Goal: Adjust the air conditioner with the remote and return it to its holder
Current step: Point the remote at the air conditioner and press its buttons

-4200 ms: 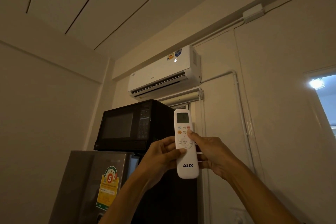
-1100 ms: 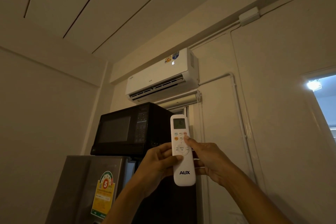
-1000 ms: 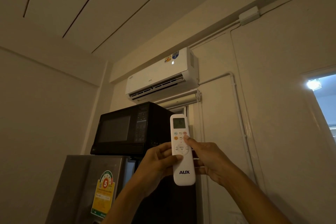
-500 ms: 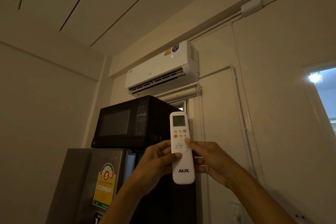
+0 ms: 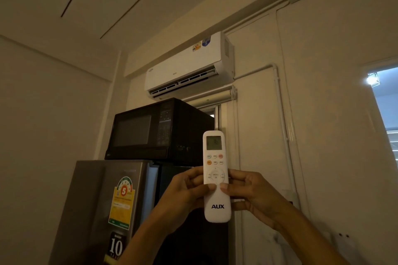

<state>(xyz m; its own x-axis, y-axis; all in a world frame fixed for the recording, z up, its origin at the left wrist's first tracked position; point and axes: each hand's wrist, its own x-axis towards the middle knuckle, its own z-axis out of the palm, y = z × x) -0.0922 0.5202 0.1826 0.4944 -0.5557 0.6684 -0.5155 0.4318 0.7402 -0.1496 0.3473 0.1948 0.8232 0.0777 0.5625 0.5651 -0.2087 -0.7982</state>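
A white remote marked AUX stands upright in front of me, its screen facing me. My left hand grips its left side and my right hand grips its right side, both thumbs meeting just below the round button pad. The white air conditioner hangs high on the wall above, its flap open and no lit digit showing on its front. A white object on the wall at the lower right may be the holder; I cannot tell.
A black microwave sits on a grey fridge at the left, close behind my left hand. White pipes run down the wall on the right. A window opens at the far right edge.
My right thumb slid down off the upper buttons to below the round pad. The lit digit on the air conditioner's front went out. My view tilted down a little.
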